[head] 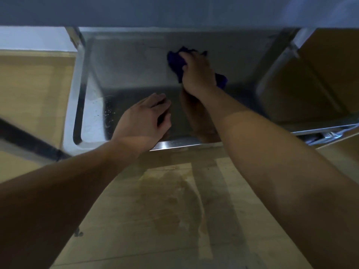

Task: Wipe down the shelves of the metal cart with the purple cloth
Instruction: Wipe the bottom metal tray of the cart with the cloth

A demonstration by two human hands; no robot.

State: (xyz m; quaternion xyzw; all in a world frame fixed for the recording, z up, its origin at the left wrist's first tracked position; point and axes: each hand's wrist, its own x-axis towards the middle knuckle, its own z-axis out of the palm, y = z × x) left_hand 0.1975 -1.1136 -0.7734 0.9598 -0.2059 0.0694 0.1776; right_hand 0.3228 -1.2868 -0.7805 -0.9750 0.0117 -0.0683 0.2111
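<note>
I look down at a lower shelf (132, 70) of the metal cart, under the dark edge of the shelf above (174, 10). My right hand (196, 72) lies on the crumpled purple cloth (175, 62) in the middle of the far part of the shelf, its fingers curled over the cloth; purple shows to the left of the hand and behind the wrist. My left hand (144, 120) hovers over the near part of the shelf, fingers loosely bent, holding nothing. The shiny shelf mirrors my right forearm.
The shelf's raised front lip (174, 145) runs below my left hand. A cart post (78, 43) stands at the back left and another post (281, 49) at the back right. Pale wooden floor (174, 210) with a stain lies in front.
</note>
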